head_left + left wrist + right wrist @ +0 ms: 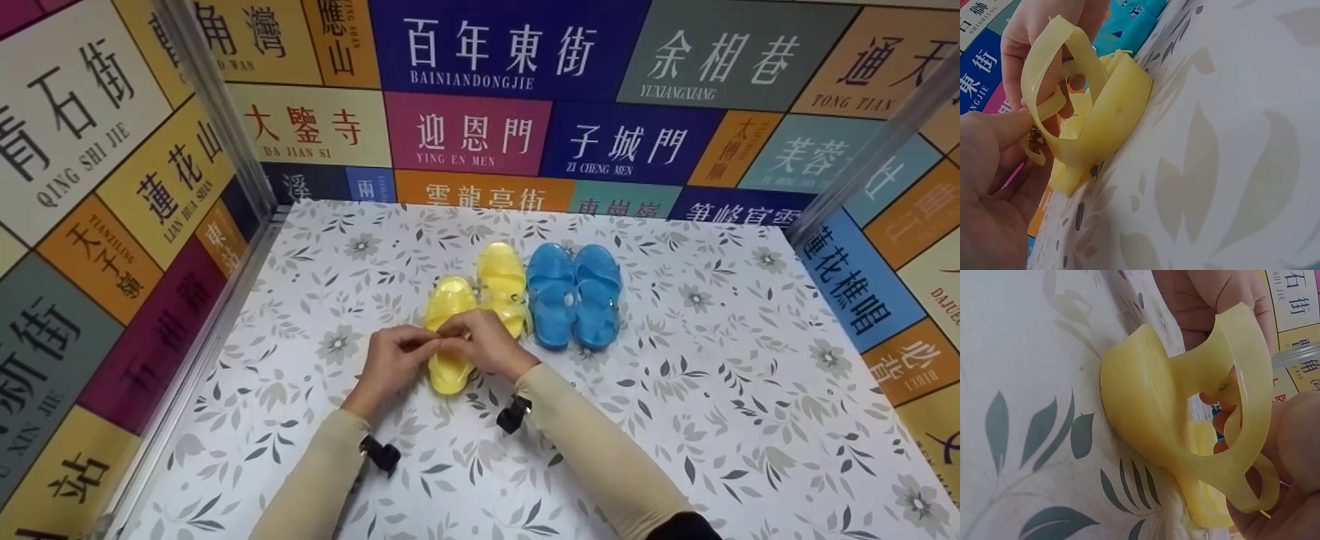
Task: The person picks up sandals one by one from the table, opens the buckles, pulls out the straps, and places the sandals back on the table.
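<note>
With your left hand (390,361) and right hand (484,345) you are pinching the strap (1052,106) of the nearer yellow sandal (450,373), on the table (675,450) beside its mate (501,268), risking a slip if your pull is becoming uneven.

A pair of blue sandals (564,276) lies side by side on the white table (739,442), printed with grey leaves and flowers; multicoloured walls (469,154) with Chinese lettering rise behind and on both sides.

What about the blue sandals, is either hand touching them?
No, in the head view the left hand and right hand are both at the nearer yellow sandal, with the blue sandals off to their right.
</note>
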Demonstrator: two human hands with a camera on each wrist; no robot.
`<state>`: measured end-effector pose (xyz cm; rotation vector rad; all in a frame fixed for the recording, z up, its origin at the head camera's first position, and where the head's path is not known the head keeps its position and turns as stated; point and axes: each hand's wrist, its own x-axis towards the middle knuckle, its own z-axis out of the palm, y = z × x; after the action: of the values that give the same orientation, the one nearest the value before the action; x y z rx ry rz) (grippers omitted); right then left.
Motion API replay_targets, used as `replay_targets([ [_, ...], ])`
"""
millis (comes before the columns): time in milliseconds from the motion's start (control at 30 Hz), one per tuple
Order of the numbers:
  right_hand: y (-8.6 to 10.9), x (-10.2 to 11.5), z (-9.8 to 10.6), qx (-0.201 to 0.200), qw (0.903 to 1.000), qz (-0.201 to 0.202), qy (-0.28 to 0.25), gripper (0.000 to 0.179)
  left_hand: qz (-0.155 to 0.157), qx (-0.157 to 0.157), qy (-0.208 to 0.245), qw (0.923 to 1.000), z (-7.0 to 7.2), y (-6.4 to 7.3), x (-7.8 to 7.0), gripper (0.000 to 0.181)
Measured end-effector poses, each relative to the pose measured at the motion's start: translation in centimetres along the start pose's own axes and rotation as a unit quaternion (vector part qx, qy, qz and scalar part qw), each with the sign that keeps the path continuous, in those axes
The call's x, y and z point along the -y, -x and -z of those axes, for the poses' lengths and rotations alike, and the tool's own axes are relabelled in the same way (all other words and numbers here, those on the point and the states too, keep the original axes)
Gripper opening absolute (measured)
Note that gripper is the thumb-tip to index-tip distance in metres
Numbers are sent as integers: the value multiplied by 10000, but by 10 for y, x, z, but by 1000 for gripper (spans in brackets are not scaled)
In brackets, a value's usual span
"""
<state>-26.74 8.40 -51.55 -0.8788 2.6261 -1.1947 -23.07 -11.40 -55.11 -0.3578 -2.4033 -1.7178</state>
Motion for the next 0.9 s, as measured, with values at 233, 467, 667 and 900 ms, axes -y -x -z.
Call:
replay_targets([
  [233,0,-1,-1,-58,9999,-110,-75,14,-116,30,-111,9999,0,0,2,9],
  [467,1,-3,-2,-129,9996,-160,-199,10,-22,-52,-91,9999,0,1,2,10],
  [667,2,-4,-2,-157,9994,-116,-296,5,122,-149,17,9998,0,2,2,12],
  [900,4,-6,-2,-187,9995,-108,-238,5,60,-224,98,9997,1,3,3,14],
])
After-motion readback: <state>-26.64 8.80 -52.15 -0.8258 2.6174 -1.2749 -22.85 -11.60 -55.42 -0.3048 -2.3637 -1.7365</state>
